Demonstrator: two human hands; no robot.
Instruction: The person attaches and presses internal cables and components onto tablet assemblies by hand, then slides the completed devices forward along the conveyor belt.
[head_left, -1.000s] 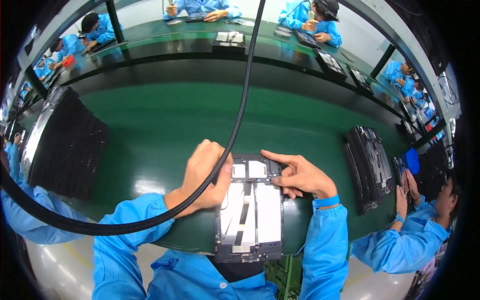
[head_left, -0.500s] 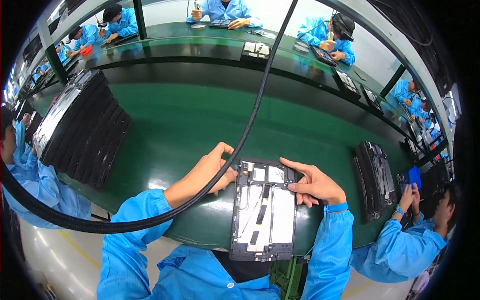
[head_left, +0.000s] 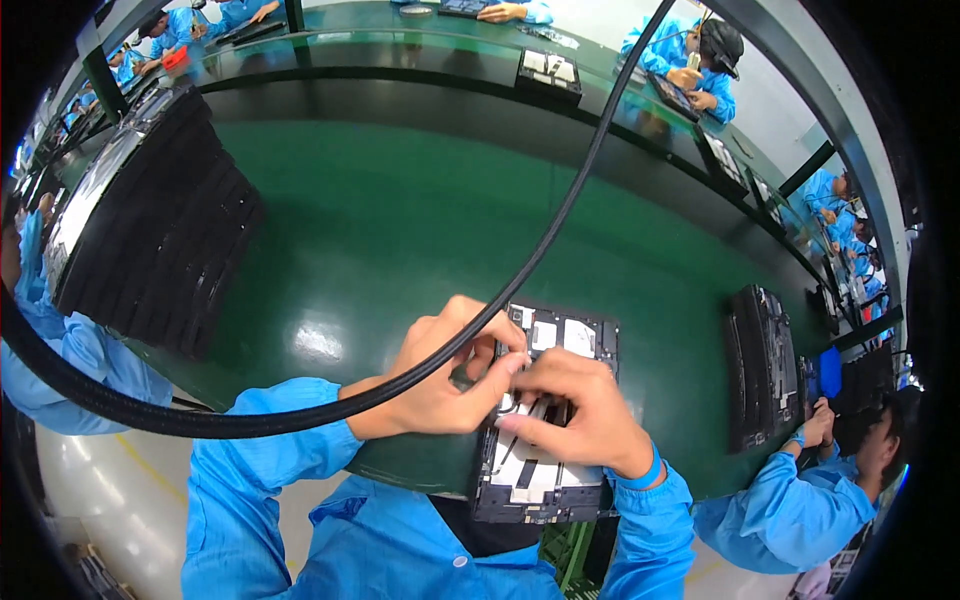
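Both hands, left (head_left: 440, 385) and right (head_left: 580, 415), have closed together, pinching parts on the opened tablet (head_left: 545, 480).

No packages, signs or lit screens show here. The nearest things are pale rectangular stickers (head_left: 563, 338) inside the opened black tablet shell (head_left: 545, 480) at the near edge of the green bench (head_left: 400, 230): 2 small whitish patches near its far end, longer white strips running toward its near end.
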